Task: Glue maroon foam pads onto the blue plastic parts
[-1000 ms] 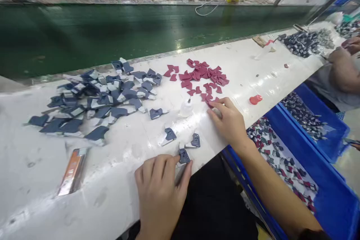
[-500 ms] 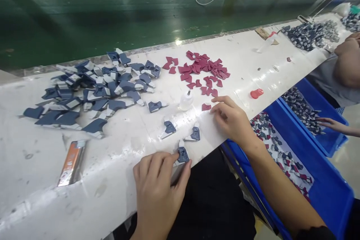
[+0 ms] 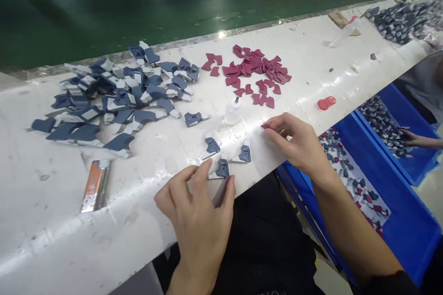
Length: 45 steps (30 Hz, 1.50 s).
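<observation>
My right hand (image 3: 292, 140) pinches a small maroon piece (image 3: 265, 126) between thumb and fingertips, just above the white table. Thumb and fingers spread, my left hand (image 3: 199, 207) is around a blue-and-white plastic part (image 3: 222, 168) lying near the table's front edge; whether a fingertip touches it I cannot tell. Two similar parts lie just beyond it, one blue part (image 3: 212, 145) to the left and another blue part (image 3: 245, 153) to the right. A clear dropper bottle (image 3: 233, 111) with a dark tip stands behind them.
Blue-and-white parts form a pile (image 3: 121, 92) at left, and maroon pieces form another pile (image 3: 256, 67) behind the bottle. An orange lighter (image 3: 95, 186) lies at front left, a red cap (image 3: 326, 103) at right. Blue bins (image 3: 401, 207) holding parts stand below the table edge, beside another person's hand (image 3: 413, 139).
My right hand has picked up the maroon piece from the table. My left fingers have opened away from the nearest blue part, which now lies turned. The view has tilted down.
</observation>
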Each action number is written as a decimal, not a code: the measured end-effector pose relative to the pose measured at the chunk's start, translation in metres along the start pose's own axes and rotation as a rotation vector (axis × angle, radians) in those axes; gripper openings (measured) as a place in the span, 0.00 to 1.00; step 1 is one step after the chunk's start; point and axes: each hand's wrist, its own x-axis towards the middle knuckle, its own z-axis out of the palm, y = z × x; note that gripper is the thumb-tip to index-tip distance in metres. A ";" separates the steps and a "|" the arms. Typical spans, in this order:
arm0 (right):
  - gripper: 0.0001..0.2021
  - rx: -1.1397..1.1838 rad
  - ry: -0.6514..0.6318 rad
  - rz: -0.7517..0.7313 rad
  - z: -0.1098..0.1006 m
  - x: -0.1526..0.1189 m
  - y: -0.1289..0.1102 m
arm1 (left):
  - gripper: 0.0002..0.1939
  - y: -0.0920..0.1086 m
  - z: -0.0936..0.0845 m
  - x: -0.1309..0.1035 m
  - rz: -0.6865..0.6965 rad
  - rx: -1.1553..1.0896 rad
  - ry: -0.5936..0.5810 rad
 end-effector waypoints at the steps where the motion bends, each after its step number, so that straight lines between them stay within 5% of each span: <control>1: 0.05 0.125 0.005 0.022 -0.003 -0.005 -0.002 | 0.24 0.004 0.000 0.001 0.011 0.011 0.017; 4: 0.08 0.384 0.007 0.077 -0.010 -0.023 -0.007 | 0.23 0.017 0.004 0.005 0.076 0.011 -0.002; 11: 0.07 0.478 -0.054 0.156 -0.009 -0.047 -0.007 | 0.16 0.036 0.015 0.019 0.048 0.079 -0.108; 14: 0.13 0.555 0.016 0.206 -0.003 -0.047 -0.002 | 0.09 0.036 0.016 0.021 0.066 0.074 -0.140; 17: 0.12 0.536 0.018 0.267 0.000 -0.046 -0.002 | 0.12 0.036 0.012 0.021 0.092 0.017 -0.126; 21: 0.10 0.509 -0.203 0.334 -0.005 -0.053 -0.014 | 0.21 0.039 0.001 0.020 0.156 -0.178 -0.127; 25: 0.04 0.549 -0.316 0.360 -0.011 -0.063 -0.025 | 0.11 0.043 -0.008 0.016 0.197 -0.309 -0.218; 36: 0.05 0.397 -0.309 0.224 -0.013 -0.063 -0.023 | 0.04 0.038 -0.016 0.015 0.150 -0.350 -0.373; 40: 0.10 0.432 -0.305 0.281 -0.009 -0.052 -0.022 | 0.04 0.031 -0.014 0.018 0.153 -0.269 -0.303; 45: 0.14 0.509 -0.212 0.312 0.002 -0.030 -0.013 | 0.16 0.029 0.000 0.020 0.118 -0.025 -0.156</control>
